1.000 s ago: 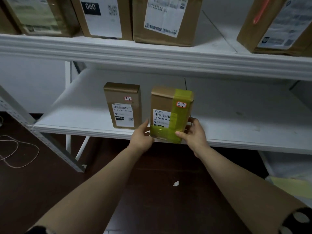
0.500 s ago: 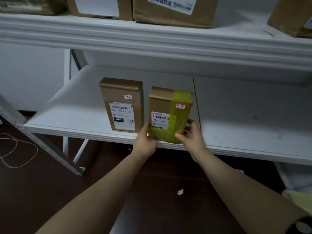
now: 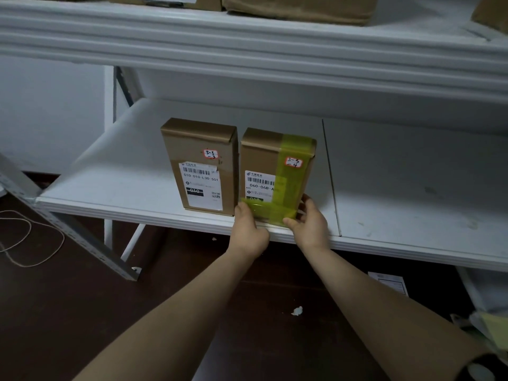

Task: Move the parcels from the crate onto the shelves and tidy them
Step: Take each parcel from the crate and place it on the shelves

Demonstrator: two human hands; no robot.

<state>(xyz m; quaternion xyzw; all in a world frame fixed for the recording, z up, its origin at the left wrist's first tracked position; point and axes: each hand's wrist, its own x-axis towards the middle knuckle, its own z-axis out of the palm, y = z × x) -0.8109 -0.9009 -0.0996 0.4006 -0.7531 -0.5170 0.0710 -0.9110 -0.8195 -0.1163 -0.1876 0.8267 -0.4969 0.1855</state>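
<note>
Head view, centre of the frame: the taped parcel (image 3: 264, 171) stands upright on the lower shelf (image 3: 110, 182), close to its front edge. It is just beside the plain parcel (image 3: 200, 163) on its left, the two nearly touching and both labels facing out. The left hand (image 3: 248, 233) holds the taped parcel's bottom left corner. Its grip looks closed there, though the fingers are mostly hidden behind the hand. The right hand (image 3: 312, 225) pinches the bottom right corner, thumb on the yellow tape in front and fingers round the side.

From where I stand this one looks as good as placed. Its base seems to sit on the shelf, and what is left for it is a small squaring-up against its neighbour and letting go. Across the top of the frame the upper shelf (image 3: 247, 48) carries more boxes (image 3: 297, 8), with only their lower parts showing. The crate is out of sight, so I cannot tell how many parcels wait in it.
</note>
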